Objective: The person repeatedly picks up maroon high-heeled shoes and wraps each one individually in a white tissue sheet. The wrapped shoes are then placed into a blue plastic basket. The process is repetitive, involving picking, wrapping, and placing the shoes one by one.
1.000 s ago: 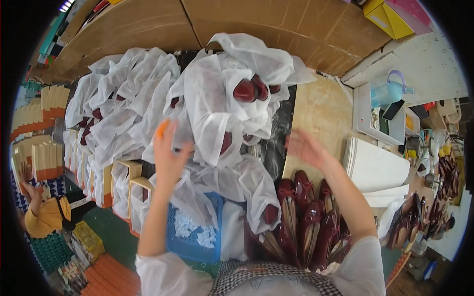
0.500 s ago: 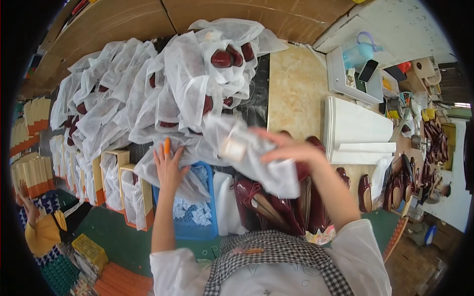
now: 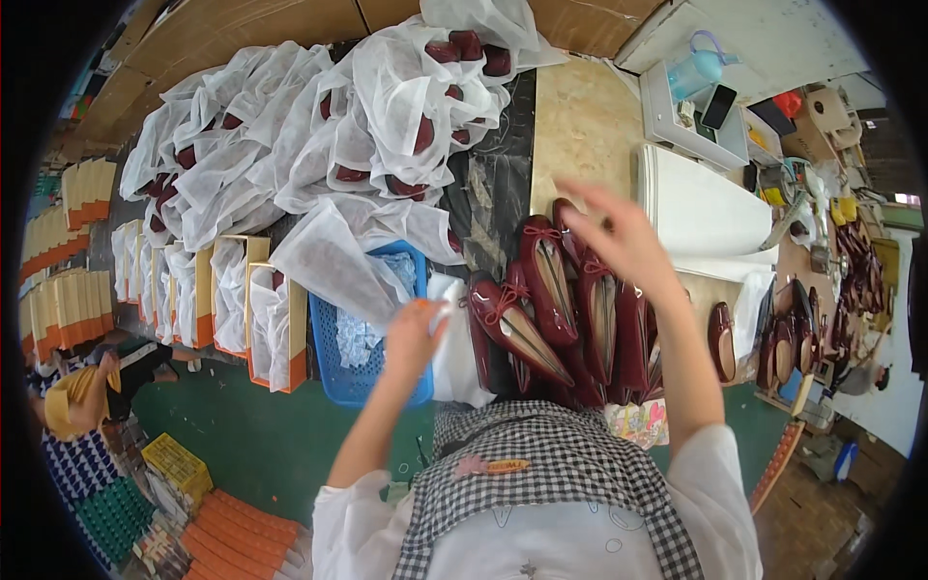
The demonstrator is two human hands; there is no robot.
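My left hand (image 3: 414, 336), an orange cover on one finger, bends over a stack of white fabric bags (image 3: 456, 340) beside the blue basket (image 3: 418, 367). Its fingers are drawn together at the stack's upper edge and seem to pinch a bag. My right hand (image 3: 628, 246) hovers over dark red ballet flats with bows (image 3: 549, 280), thumb and fingers apart, holding nothing. The flats stand packed side by side in front of me. Above the basket lies a white-bagged shoe (image 3: 401, 220), its red toe peeking out.
A heap of bagged shoes (image 3: 387, 106) fills the far left. Open shoeboxes (image 3: 275, 329) stand left of the basket, which holds small blue-white packets (image 3: 356, 340). White sheets (image 3: 701, 208) and a tray with a phone (image 3: 717, 106) lie right. Another person (image 3: 77, 396) is far left.
My right hand has let go of the white-bagged bundle and moved right, over the flats, now uncovered. My left hand has left the bag above the basket and shifted right to the bag stack.
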